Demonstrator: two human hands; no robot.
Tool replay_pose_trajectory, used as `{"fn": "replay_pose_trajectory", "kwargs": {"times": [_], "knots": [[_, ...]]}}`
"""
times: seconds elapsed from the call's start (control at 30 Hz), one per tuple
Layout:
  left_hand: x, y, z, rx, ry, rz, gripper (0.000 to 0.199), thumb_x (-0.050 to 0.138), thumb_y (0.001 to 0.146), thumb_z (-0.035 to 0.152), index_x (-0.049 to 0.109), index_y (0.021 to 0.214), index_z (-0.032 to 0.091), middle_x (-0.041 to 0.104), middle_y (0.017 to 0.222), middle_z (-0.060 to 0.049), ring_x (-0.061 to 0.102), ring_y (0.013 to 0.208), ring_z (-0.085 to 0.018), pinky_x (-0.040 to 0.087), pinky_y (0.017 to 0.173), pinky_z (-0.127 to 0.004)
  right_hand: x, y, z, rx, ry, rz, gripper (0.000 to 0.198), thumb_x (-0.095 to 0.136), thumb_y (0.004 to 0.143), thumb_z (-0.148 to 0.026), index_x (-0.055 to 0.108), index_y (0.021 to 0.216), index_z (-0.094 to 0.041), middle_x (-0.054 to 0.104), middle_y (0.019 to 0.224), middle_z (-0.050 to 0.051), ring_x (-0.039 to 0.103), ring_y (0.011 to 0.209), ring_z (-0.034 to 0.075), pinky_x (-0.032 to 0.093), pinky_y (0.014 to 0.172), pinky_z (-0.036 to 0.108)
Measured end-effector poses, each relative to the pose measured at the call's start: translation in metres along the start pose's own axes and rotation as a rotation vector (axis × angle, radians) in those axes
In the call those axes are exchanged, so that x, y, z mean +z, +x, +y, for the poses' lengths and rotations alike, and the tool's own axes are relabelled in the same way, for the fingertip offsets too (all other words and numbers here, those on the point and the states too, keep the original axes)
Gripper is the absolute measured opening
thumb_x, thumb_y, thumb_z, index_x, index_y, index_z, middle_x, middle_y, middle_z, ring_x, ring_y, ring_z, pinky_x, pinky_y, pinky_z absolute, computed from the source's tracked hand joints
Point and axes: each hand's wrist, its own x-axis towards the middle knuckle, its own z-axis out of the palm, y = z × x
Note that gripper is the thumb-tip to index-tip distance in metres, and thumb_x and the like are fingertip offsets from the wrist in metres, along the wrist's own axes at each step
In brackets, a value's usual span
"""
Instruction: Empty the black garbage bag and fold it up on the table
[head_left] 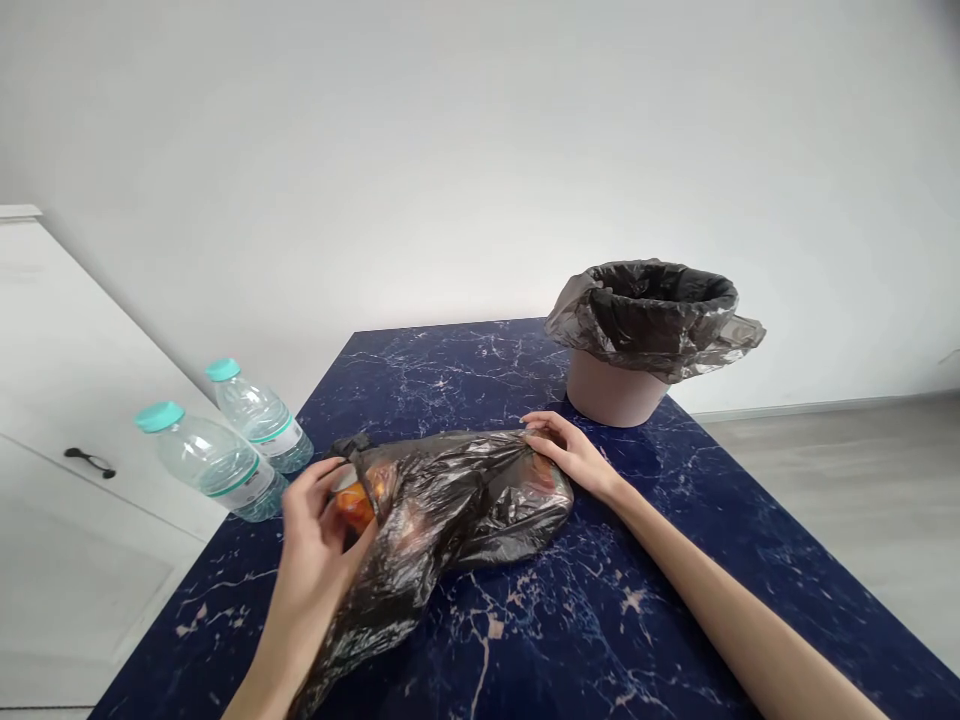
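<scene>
A black plastic bag [457, 500] lies on its side across the table, thin enough that orange and reddish shapes show through it. At its left end my left hand [319, 520] is curled round the mouth, thumb and fingers gripping the edge. An orange, shiny item [356, 503] shows in the opening between them; its kind I cannot make out. On the bag's right end my right hand [566, 452] is closed over the plastic, with bent fingers pressing on a reddish shape inside. Part of the bag trails toward me beneath my left forearm.
Two clear plastic bottles, a nearer bottle [217, 465] and a farther bottle [259, 415], with turquoise caps stand at the left edge. A pinkish bin [615, 390] lined with a black bag stands at the back right of the blue marbled table [442, 365]. A white cabinet [82, 400] is on the left.
</scene>
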Motion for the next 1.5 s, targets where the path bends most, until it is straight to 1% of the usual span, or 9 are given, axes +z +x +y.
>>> {"fn": "replay_pose_trajectory", "kwargs": {"times": [0.1, 0.23, 0.47, 0.63, 0.83, 0.97, 1.23, 1.4, 1.5], "knots": [[-0.026, -0.012, 0.028, 0.027, 0.017, 0.155, 0.079, 0.094, 0.078, 0.041, 0.050, 0.143, 0.031, 0.065, 0.145, -0.010, 0.073, 0.126, -0.030, 0.064, 0.104, -0.041, -0.001, -0.001, 0.000, 0.016, 0.002, 0.012, 0.042, 0.072, 0.093, -0.053, 0.071, 0.125, -0.027, 0.077, 0.118, 0.006, 0.072, 0.110, 0.026, 0.056, 0.104, 0.041], [-0.049, -0.016, 0.046, 0.175, 0.094, 0.267, 0.081, 0.094, 0.077, 0.032, 0.049, 0.144, 0.027, 0.064, 0.144, -0.013, 0.071, 0.126, -0.031, 0.061, 0.107, -0.043, -0.003, -0.003, 0.000, 0.038, 0.002, 0.037, 0.042, 0.071, 0.091, -0.057, 0.072, 0.122, -0.028, 0.078, 0.122, 0.007, 0.071, 0.119, 0.030, 0.054, 0.110, 0.045], [-0.073, -0.012, 0.028, 0.261, 0.176, 0.276, 0.082, 0.093, 0.079, 0.028, 0.046, 0.145, 0.025, 0.063, 0.146, -0.015, 0.070, 0.129, -0.032, 0.059, 0.111, -0.048, -0.009, -0.015, 0.002, 0.101, -0.038, 0.075, 0.050, 0.069, 0.091, -0.068, 0.075, 0.122, -0.029, 0.079, 0.125, 0.008, 0.072, 0.117, 0.035, 0.056, 0.108, 0.049], [-0.098, -0.016, 0.017, 0.171, 0.234, 0.334, 0.076, 0.095, 0.076, 0.038, 0.049, 0.136, 0.024, 0.068, 0.138, -0.016, 0.071, 0.125, -0.036, 0.057, 0.115, -0.058, -0.014, -0.024, 0.004, 0.121, -0.050, 0.090, 0.053, 0.070, 0.091, -0.072, 0.075, 0.122, -0.030, 0.079, 0.129, 0.009, 0.072, 0.121, 0.036, 0.057, 0.108, 0.049], [-0.130, -0.027, -0.003, 0.100, 0.284, 0.430, 0.083, 0.094, 0.077, 0.039, 0.043, 0.142, 0.025, 0.064, 0.144, -0.020, 0.069, 0.129, -0.041, 0.051, 0.115, -0.073, -0.015, -0.027, 0.005, 0.119, -0.067, 0.083, 0.053, 0.069, 0.091, -0.073, 0.075, 0.122, -0.030, 0.079, 0.128, 0.007, 0.071, 0.123, 0.036, 0.055, 0.112, 0.048], [-0.137, -0.026, -0.023, 0.046, 0.311, 0.451, 0.090, 0.094, 0.077, 0.042, 0.040, 0.148, 0.025, 0.062, 0.148, -0.023, 0.069, 0.130, -0.044, 0.051, 0.113, -0.076, -0.014, -0.027, 0.004, 0.125, -0.068, 0.079, 0.053, 0.070, 0.091, -0.072, 0.075, 0.122, -0.030, 0.079, 0.127, 0.007, 0.072, 0.121, 0.035, 0.057, 0.110, 0.048], [-0.134, -0.018, -0.054, -0.048, 0.367, 0.438, 0.094, 0.093, 0.076, 0.048, 0.040, 0.149, 0.023, 0.060, 0.152, -0.024, 0.064, 0.138, -0.044, 0.050, 0.117, -0.071, -0.013, -0.027, 0.000, 0.125, -0.078, 0.070, 0.053, 0.070, 0.090, -0.073, 0.075, 0.122, -0.030, 0.079, 0.128, 0.008, 0.072, 0.121, 0.037, 0.056, 0.110, 0.049], [-0.130, -0.012, -0.066, 0.015, 0.390, 0.434, 0.093, 0.093, 0.076, 0.049, 0.041, 0.148, 0.023, 0.061, 0.149, -0.022, 0.065, 0.137, -0.042, 0.054, 0.115, -0.066, -0.013, -0.027, 0.001, 0.125, -0.078, 0.074, 0.054, 0.070, 0.090, -0.073, 0.075, 0.121, -0.030, 0.079, 0.127, 0.007, 0.072, 0.121, 0.035, 0.056, 0.110, 0.048], [-0.128, -0.012, -0.062, 0.081, 0.413, 0.393, 0.096, 0.092, 0.078, 0.048, 0.038, 0.152, 0.021, 0.057, 0.153, -0.023, 0.062, 0.141, -0.041, 0.052, 0.118, -0.066, -0.013, -0.026, 0.001, 0.130, -0.072, 0.072, 0.055, 0.070, 0.089, -0.074, 0.075, 0.121, -0.029, 0.079, 0.127, 0.007, 0.072, 0.120, 0.035, 0.056, 0.109, 0.048]]}}
